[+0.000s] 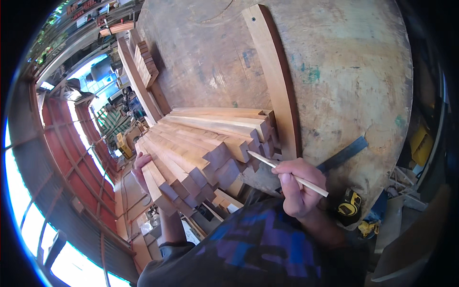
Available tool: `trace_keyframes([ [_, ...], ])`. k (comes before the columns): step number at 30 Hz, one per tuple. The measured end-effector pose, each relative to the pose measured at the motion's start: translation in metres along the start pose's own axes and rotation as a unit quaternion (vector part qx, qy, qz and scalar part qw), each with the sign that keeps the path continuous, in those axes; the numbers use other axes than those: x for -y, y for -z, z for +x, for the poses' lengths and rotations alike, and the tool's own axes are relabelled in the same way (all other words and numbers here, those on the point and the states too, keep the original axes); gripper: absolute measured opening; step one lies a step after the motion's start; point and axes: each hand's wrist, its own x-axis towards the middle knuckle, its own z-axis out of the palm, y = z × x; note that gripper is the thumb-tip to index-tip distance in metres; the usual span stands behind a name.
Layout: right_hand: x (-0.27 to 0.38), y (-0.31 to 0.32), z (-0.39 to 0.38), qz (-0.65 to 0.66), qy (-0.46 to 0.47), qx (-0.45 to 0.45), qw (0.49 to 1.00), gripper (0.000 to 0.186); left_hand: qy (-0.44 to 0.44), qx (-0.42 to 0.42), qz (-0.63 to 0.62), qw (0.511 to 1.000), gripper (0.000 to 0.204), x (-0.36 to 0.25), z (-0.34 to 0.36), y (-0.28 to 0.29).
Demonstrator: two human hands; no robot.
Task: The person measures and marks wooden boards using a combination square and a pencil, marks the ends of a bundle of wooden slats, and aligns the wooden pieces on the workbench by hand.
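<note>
Stack of wooden bars (191, 148): pale reddish-brown, squared, several layers deep, laid side by side on my worn, paint-stained workbench (349, 76); near ends stepped unevenly toward my body.

Right hand (302, 185): mine, curled, thumb and fingers pinching one pale wooden pencil (313, 186) — its point at the end of a bar toward the stack's right side; whether it touches, I cannot tell.

Left hand (139, 166): mine, fingers against the outer left side of the stack; thumb and palm partly hidden, so how far it closes I cannot tell.

Also present: one long batten (273, 71) with a screw hole, just beside the stack's right edge; one dark flat strip (348, 152), its near end covered by my right hand; one yellow-and-black tape measure (350, 203); small bundle of wooden blocks (145, 63), beyond the stack.
</note>
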Motion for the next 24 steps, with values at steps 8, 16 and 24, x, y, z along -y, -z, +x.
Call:
trace_keyframes([
  [8, 0.013, -0.021, 0.008, -0.021, 0.061, 0.047, 0.997, 0.013, 0.013, -0.015, -0.059, 0.998, 0.054, 0.002, 0.005, 0.002],
  [16, -0.004, -0.037, 0.003, -0.008, 0.041, 0.038, 0.998, 0.013, 0.070, 0.025, -0.131, 0.989, 0.054, -0.006, 0.009, 0.002],
  [24, 0.005, -0.035, 0.006, 0.005, 0.065, 0.059, 0.996, 0.013, 0.042, -0.020, -0.083, 0.996, 0.057, 0.004, 0.009, 0.005],
])
